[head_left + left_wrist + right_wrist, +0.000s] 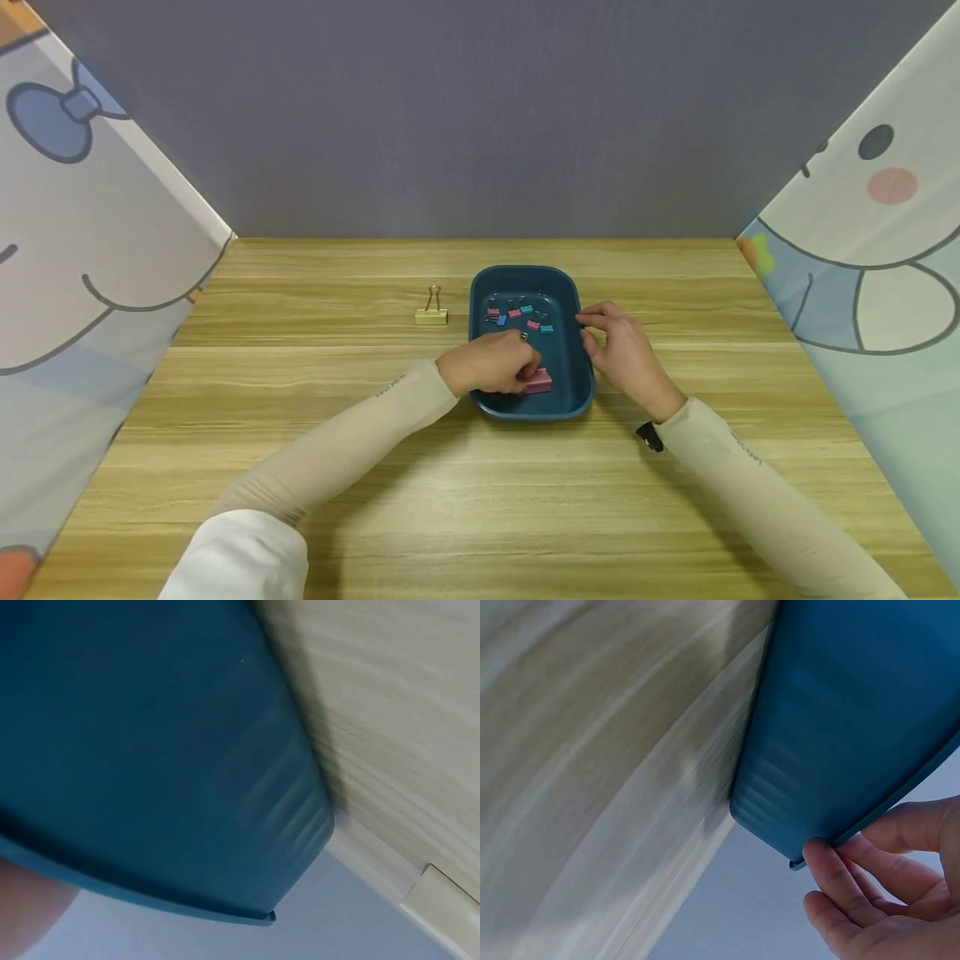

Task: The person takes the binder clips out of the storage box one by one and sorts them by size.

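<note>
A dark blue plastic tray [531,407] stands on the wooden table. My left hand [491,362] reaches over its left side, fingers curled at a large pink binder clip [537,382] inside; they appear to pinch it, though the fingertips are partly hidden. At the tray's right rim, my right hand [626,354] pinches the edge between thumb and fingers, as the right wrist view shows [885,877]. Several small binder clips [533,325] in pink, teal and blue lie in the far half of the tray. The left wrist view mostly shows the tray's outer wall [165,750].
A gold binder clip [431,317] stands on the table to the left of the tray, its handles pointing away. Behind the table [525,517] rises a grey panel [480,125], with cartoon-printed panels on both sides. A black strap [649,436] shows at the right wrist.
</note>
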A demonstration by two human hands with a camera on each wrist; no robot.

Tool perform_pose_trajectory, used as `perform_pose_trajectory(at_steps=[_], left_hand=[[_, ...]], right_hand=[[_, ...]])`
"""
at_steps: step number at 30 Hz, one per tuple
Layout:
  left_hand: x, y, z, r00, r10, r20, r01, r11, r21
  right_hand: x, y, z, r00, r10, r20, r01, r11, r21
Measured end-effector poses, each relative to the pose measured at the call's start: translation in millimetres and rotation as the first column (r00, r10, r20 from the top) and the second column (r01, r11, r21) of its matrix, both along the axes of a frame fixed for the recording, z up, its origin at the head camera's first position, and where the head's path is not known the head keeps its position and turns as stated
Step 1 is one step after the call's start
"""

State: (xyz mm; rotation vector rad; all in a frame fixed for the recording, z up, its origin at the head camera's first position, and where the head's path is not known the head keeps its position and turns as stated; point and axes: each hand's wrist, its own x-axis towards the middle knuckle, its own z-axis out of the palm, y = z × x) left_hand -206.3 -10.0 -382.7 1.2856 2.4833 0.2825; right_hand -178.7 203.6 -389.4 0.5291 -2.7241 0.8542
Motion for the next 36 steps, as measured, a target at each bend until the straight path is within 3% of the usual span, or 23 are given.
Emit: perform_pose_trajectory(at_steps=[11,20,36], left_hand=[[-0.6,1,-1.1,1.000,-0.016,0.016,0.016,1.000,-0.011],[-5.3,-4,-2.2,0.996,-0.073,0.042,0.068,0.990,0.121],[-7.7,-14,11.6,0.995,-0.071,-0.074,0.088,0.962,0.258]], right_hand=[[0.7,-1,1.0,1.000,0.005,-0.010,-0.005,1.000,-0.006],[0.1,-1,1.4,1.000,0.001,0.002,-0.001,1.000,-0.006],[-0.2,-1,1.7,1.000,-0.006,0.008,0.006,1.000,-0.003]])
